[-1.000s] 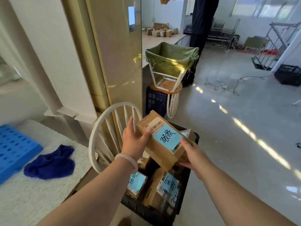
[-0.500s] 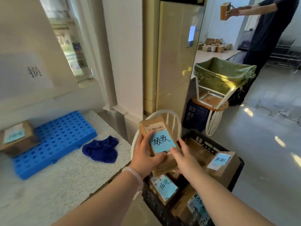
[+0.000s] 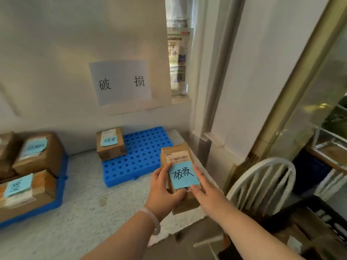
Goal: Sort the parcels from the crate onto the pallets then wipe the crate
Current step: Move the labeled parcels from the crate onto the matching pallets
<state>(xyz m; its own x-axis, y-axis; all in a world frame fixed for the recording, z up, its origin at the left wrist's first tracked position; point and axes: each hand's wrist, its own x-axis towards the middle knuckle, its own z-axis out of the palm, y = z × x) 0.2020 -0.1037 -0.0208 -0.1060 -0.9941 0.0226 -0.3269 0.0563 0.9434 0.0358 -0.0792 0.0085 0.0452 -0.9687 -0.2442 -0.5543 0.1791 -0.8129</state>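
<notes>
Holds a brown parcel (image 3: 180, 166) upright at the front right edge of the worktop (image 3: 84, 203), just beside the near right corner of the blue pallet (image 3: 142, 160). Cannot tell whether its base touches the worktop. Grips it with the left hand (image 3: 165, 190), thumb curled over the lower edge of the blue handwritten note, fingers wrapped behind the left side. Lays the right hand (image 3: 204, 192) along the parcel's right side, fingers (image 3: 197, 173) straight and pressed together against the carton.

Located on the pallet's far left corner: a second parcel (image 3: 110, 143) with a blue note, below a paper wall sign (image 3: 120, 81). Located at the worktop's left edge: further noted parcels (image 3: 37, 154) on another blue pallet (image 3: 56, 199). Located at right: a white spindle-back chair (image 3: 262, 182), with the dark crate (image 3: 326, 216) just beyond, partly out of view.
</notes>
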